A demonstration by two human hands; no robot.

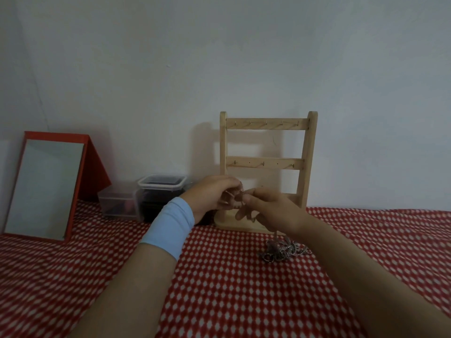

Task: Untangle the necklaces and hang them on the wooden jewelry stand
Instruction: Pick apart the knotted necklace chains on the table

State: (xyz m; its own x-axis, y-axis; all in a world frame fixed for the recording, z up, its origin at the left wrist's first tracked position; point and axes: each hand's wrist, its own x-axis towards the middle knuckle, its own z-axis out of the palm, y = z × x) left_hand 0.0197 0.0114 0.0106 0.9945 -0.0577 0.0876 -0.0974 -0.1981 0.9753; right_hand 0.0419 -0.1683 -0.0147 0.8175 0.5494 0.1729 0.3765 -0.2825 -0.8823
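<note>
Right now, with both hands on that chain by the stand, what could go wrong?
The chain pinched between the left hand and the right hand seems to trail down to the tangled pile on the cloth; lifting it could tighten the knots or drag the pile along. Both hands work close in front of the wooden stand, so a sharp tug might knock it.

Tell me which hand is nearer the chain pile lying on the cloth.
Right. The right hand is just above the chain pile; the left hand is farther up-left.
</note>
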